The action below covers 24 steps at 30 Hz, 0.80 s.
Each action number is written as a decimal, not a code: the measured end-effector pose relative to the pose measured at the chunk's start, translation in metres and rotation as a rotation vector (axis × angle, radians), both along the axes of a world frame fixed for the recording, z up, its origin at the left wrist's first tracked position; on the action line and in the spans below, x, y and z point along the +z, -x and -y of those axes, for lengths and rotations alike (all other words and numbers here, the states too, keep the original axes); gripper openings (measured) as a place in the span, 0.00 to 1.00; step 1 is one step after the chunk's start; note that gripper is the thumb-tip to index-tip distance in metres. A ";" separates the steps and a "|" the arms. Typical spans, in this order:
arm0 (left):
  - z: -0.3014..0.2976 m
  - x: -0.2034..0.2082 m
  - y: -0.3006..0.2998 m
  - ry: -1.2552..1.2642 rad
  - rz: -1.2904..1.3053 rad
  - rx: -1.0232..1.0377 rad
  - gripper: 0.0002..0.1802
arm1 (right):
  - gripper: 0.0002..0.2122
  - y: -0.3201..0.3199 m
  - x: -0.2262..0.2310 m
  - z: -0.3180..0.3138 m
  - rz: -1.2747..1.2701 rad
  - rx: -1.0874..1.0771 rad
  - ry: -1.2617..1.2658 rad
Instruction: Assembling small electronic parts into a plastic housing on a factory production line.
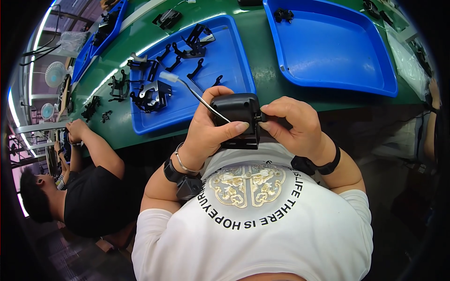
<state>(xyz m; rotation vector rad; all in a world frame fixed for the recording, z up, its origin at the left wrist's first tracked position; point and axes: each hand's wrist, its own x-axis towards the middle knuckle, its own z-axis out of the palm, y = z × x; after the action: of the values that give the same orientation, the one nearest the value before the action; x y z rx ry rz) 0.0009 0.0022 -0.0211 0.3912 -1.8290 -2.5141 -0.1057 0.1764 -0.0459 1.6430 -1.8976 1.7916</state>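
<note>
Close to my body, above the table's near edge, my left hand (212, 122) grips a black plastic housing (236, 107) with rounded corners. A white cable (196, 95) runs from under my left thumb up to a pale connector (168, 77) over the left tray. A black bracket (243, 142) shows at the lower side of the housing. My right hand (291, 122) pinches a small black knob (260, 116) at the housing's right side between thumb and forefinger. How the knob joins the housing is partly hidden by the fingers.
A blue tray (243, 70) on the left holds several black metal brackets (152, 96). At the right, another blue tray (337, 51) has a small black part (283, 15) in its corner. More black parts (119, 86) lie on the green table (260, 61). A co-worker (93, 187) sits at left.
</note>
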 end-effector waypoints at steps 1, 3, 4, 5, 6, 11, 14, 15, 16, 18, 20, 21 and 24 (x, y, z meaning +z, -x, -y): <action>0.000 0.000 0.000 0.030 0.001 -0.003 0.34 | 0.13 0.000 0.001 -0.001 -0.001 0.002 0.000; -0.001 0.000 0.000 0.042 -0.006 0.003 0.34 | 0.11 0.000 0.004 -0.002 0.025 0.003 -0.043; -0.001 0.000 0.000 0.055 -0.013 0.004 0.34 | 0.10 0.000 0.005 -0.002 0.037 0.003 -0.064; -0.001 0.000 0.000 0.067 -0.020 0.006 0.34 | 0.10 -0.001 0.005 -0.003 0.036 0.004 -0.064; -0.001 0.000 0.001 0.067 -0.020 0.007 0.34 | 0.10 -0.001 0.004 -0.003 0.041 -0.008 -0.082; -0.001 -0.002 0.001 0.153 -0.040 0.001 0.33 | 0.08 -0.001 0.004 -0.003 0.019 -0.047 -0.138; -0.001 -0.001 0.000 0.172 -0.043 0.006 0.33 | 0.07 -0.001 0.003 -0.002 0.016 -0.054 -0.145; -0.001 -0.001 0.000 0.182 -0.046 0.009 0.33 | 0.08 -0.001 0.003 -0.002 0.029 -0.053 -0.142; -0.001 -0.001 0.000 0.192 -0.048 0.012 0.33 | 0.08 -0.001 0.003 -0.001 0.042 -0.052 -0.139; -0.001 0.000 0.001 0.203 -0.052 0.015 0.32 | 0.09 -0.001 0.001 -0.001 0.055 -0.049 -0.151; -0.001 0.000 0.001 0.240 -0.066 0.000 0.32 | 0.10 -0.002 0.000 -0.001 0.083 -0.045 -0.179; -0.001 0.000 0.001 0.258 -0.073 -0.008 0.32 | 0.10 -0.001 0.000 -0.002 0.083 -0.045 -0.178; -0.002 0.000 0.001 0.269 -0.076 -0.010 0.32 | 0.12 -0.001 -0.001 -0.003 0.265 0.007 -0.333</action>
<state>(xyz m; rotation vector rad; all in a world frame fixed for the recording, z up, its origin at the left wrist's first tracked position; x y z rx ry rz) -0.0005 0.0038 -0.0209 0.2757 -2.1039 -2.2109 -0.1052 0.1796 -0.0468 1.5629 -2.4206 1.8571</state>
